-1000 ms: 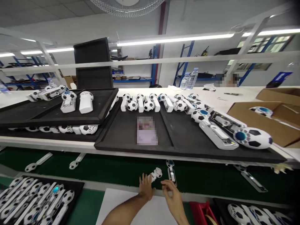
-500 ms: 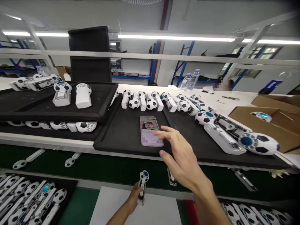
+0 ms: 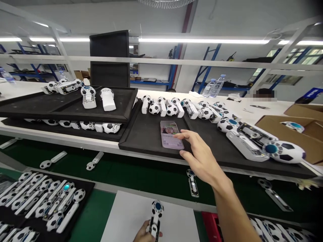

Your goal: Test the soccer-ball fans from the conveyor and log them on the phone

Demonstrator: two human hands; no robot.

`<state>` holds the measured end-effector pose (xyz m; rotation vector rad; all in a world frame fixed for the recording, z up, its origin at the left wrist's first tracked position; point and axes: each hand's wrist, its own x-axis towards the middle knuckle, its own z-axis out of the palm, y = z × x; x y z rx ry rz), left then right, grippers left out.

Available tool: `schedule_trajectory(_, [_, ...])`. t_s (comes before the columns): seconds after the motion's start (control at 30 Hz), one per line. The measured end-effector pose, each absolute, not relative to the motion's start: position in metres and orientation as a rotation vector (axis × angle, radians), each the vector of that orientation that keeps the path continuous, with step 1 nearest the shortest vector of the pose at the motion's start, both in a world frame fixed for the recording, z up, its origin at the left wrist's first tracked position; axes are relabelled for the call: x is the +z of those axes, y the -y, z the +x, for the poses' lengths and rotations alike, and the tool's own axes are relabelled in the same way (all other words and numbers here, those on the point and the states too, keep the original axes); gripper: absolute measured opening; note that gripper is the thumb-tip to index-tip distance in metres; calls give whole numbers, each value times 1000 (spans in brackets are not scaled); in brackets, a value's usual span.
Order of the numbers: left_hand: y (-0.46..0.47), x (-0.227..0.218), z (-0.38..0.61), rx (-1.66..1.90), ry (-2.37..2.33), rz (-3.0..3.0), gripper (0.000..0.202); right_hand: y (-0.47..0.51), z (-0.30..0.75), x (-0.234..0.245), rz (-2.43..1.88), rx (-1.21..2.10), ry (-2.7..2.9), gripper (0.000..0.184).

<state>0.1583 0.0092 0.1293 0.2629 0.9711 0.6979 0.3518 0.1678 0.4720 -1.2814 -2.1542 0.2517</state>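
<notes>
My left hand (image 3: 143, 234), low in the view, is wrapped around the handle of a football-patterned handheld fan (image 3: 157, 209). The fan stands roughly upright, its round head with a blue centre on top and inner parts showing along the handle. My right hand (image 3: 203, 159) is spread, fingers apart and nothing in it, at the right side of a phone (image 3: 172, 141). Its index fingertip overlaps the lit screen, which shows a picture above a keyboard; whether it touches cannot be made out. The phone lies on a black foam tray (image 3: 146, 143).
Several similar fans (image 3: 172, 109) line the tray's back. More lie in a lower-left tray (image 3: 87, 198). A stacked tray (image 3: 111, 116) stands left, a cardboard box (image 3: 313, 143) right. White board (image 3: 118, 218) and red bin (image 3: 209, 222) are below. Bottles (image 3: 217, 86) stand behind.
The view has swung left, so the bench things sit further right. My left hand and the fan are lower in view. My right hand stays by the phone.
</notes>
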Motion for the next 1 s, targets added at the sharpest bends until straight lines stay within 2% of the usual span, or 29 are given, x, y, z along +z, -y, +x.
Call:
schedule_trajectory(0.23, [-4, 159, 155, 800, -768, 196, 88, -165, 333, 478, -1287, 311, 2222, 33])
schedule_trajectory(0.47, [4, 171, 149, 842, -748, 223, 92, -165, 335, 475, -1232, 335, 2070, 34])
schedule_trajectory(0.73, [6, 167, 142, 854, -747, 223, 100, -164, 344, 469, -1339, 216, 1959, 18])
schedule_trajectory(0.87, [6, 163, 139, 852, -737, 225, 104, -163, 341, 472, -1225, 205, 1991, 28])
schedule_trajectory(1.0, [7, 169, 143, 866, -773, 168, 120, -163, 333, 474, -1253, 196, 2130, 32])
